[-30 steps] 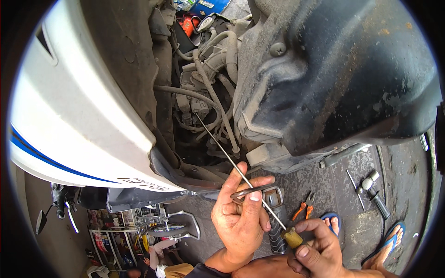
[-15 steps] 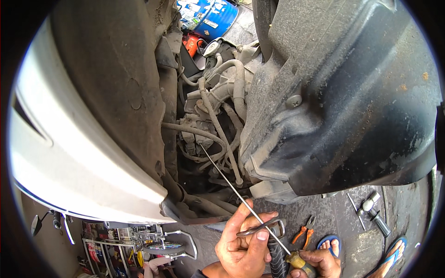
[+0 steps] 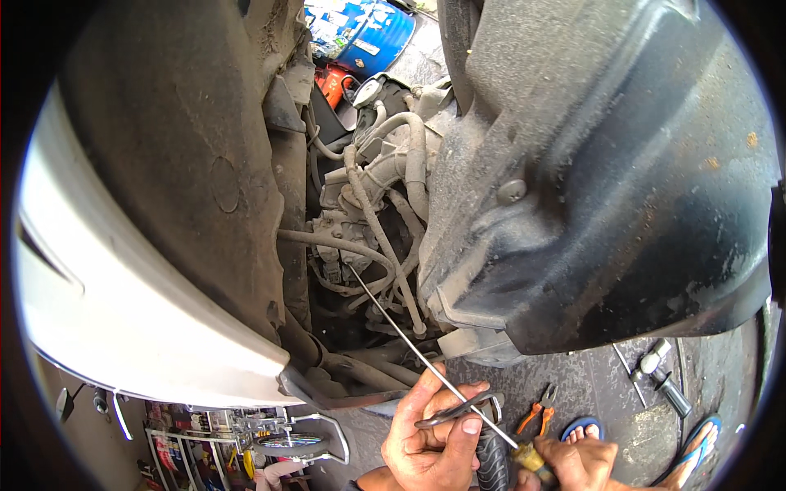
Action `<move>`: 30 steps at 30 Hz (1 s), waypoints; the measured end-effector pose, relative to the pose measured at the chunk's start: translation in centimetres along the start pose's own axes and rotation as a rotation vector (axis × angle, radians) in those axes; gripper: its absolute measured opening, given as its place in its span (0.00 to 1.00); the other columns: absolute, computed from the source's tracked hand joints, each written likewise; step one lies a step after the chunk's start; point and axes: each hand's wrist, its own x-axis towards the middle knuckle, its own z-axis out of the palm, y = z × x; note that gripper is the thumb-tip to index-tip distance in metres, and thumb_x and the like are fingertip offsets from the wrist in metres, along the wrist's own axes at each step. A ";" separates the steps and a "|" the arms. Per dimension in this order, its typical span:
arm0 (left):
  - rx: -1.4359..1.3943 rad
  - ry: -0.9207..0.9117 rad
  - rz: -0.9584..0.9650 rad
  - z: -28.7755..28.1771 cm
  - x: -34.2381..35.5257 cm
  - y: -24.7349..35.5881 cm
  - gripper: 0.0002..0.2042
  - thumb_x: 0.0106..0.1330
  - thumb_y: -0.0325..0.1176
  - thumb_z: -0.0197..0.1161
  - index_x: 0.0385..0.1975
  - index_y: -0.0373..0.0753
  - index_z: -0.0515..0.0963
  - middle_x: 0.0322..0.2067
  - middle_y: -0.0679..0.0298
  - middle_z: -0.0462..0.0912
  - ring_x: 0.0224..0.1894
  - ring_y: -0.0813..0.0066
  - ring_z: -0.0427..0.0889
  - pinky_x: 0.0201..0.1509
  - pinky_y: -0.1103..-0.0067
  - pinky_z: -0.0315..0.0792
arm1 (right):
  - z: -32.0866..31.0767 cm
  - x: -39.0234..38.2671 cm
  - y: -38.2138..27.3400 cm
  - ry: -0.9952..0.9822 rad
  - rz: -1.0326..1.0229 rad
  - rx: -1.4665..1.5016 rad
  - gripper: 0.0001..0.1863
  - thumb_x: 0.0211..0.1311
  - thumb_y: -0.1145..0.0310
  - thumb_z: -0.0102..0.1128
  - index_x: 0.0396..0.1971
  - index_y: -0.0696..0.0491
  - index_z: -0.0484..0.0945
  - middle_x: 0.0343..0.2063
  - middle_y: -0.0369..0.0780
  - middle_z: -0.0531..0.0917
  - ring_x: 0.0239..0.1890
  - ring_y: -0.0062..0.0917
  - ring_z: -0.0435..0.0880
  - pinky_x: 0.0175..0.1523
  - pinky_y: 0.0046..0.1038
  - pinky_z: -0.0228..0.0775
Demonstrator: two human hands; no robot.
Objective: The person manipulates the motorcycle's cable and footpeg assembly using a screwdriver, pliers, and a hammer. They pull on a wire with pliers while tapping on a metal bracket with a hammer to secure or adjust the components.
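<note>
My left hand (image 3: 430,438) is closed on a dark bent metal piece (image 3: 444,414), which lies across the shaft of a long screwdriver, with fingers beside that shaft. My right hand (image 3: 577,462) grips the screwdriver's worn yellow handle (image 3: 530,457). The thin shaft (image 3: 399,332) runs diagonally up into the scooter's dusty engine bay, its tip at a small fitting (image 3: 336,245) among curved hoses (image 3: 413,164). A white body panel (image 3: 131,295) flanks the opening on the left; a dark, dirty plastic panel (image 3: 622,204) flanks it on the right. Black ribbed rubber (image 3: 494,466) shows between my hands.
On the floor lie orange-handled pliers (image 3: 536,412), a hammer (image 3: 667,385) and a metal rod (image 3: 629,372), beside my sandalled feet (image 3: 692,458). A blue drum (image 3: 377,41) and red object (image 3: 332,84) are beyond the bay. A bicycle-like frame (image 3: 291,438) and someone's leg (image 3: 274,475) appear lower left.
Compared with a second earlier, the bay and panels appear lower in the picture and the blue drum shows more. Both hands sit lower in view, still on the screwdriver and metal piece.
</note>
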 end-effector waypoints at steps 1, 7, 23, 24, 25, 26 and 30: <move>-0.006 -0.011 0.019 0.1 0.1 0.0 0.26 0.70 0.24 0.59 0.66 0.29 0.62 0.48 0.54 0.84 0.20 0.94 0.70 0.22 0.94 0.65 | -0.4 0.1 0.1 0.002 -0.051 -0.112 0.15 0.57 0.68 0.64 0.42 0.60 0.79 0.24 0.42 0.84 0.17 0.33 0.80 0.25 0.32 0.71; -0.093 0.050 0.065 0.0 0.6 -0.7 0.24 0.68 0.20 0.58 0.64 0.25 0.63 0.48 0.42 0.83 0.18 0.89 0.75 0.17 0.91 0.68 | -2.0 1.4 -1.0 -0.144 0.118 -0.152 0.13 0.58 0.67 0.64 0.42 0.54 0.78 0.21 0.44 0.82 0.20 0.41 0.81 0.25 0.37 0.72; -0.107 0.151 0.195 1.9 1.2 -0.8 0.22 0.68 0.27 0.60 0.59 0.21 0.68 0.41 0.45 0.85 0.10 0.91 0.66 0.11 0.92 0.56 | -12.2 -6.6 10.1 -0.996 0.579 -0.191 0.18 0.45 0.63 0.66 0.36 0.59 0.81 0.26 0.53 0.84 0.32 0.49 0.85 0.43 0.44 0.79; -0.090 0.177 0.196 1.3 0.8 -0.5 0.22 0.68 0.27 0.60 0.59 0.21 0.68 0.41 0.45 0.85 0.10 0.91 0.66 0.11 0.92 0.56 | -12.1 -8.3 12.4 -0.947 0.661 -0.227 0.18 0.46 0.62 0.66 0.36 0.57 0.82 0.28 0.53 0.85 0.34 0.49 0.85 0.44 0.43 0.79; -0.099 0.132 0.182 1.2 0.9 -0.7 0.21 0.70 0.25 0.59 0.59 0.22 0.67 0.44 0.46 0.85 0.12 0.90 0.69 0.12 0.92 0.60 | -12.2 -11.0 15.5 -1.001 0.700 -0.364 0.19 0.46 0.61 0.67 0.36 0.59 0.81 0.29 0.54 0.85 0.36 0.50 0.85 0.46 0.42 0.79; -0.101 0.089 0.172 1.2 0.7 -0.7 0.20 0.71 0.24 0.58 0.60 0.23 0.66 0.46 0.47 0.84 0.14 0.90 0.71 0.14 0.91 0.64 | -12.2 -13.3 17.4 -1.006 0.689 -0.360 0.19 0.46 0.61 0.67 0.36 0.59 0.81 0.29 0.54 0.85 0.36 0.50 0.85 0.46 0.42 0.79; -0.145 0.036 0.184 1.0 0.9 -0.9 0.17 0.71 0.23 0.57 0.57 0.25 0.69 0.46 0.48 0.84 0.15 0.91 0.71 0.14 0.91 0.63 | -12.4 -20.4 20.0 -0.920 0.846 -0.482 0.19 0.50 0.61 0.64 0.35 0.62 0.81 0.33 0.56 0.84 0.40 0.50 0.85 0.48 0.42 0.78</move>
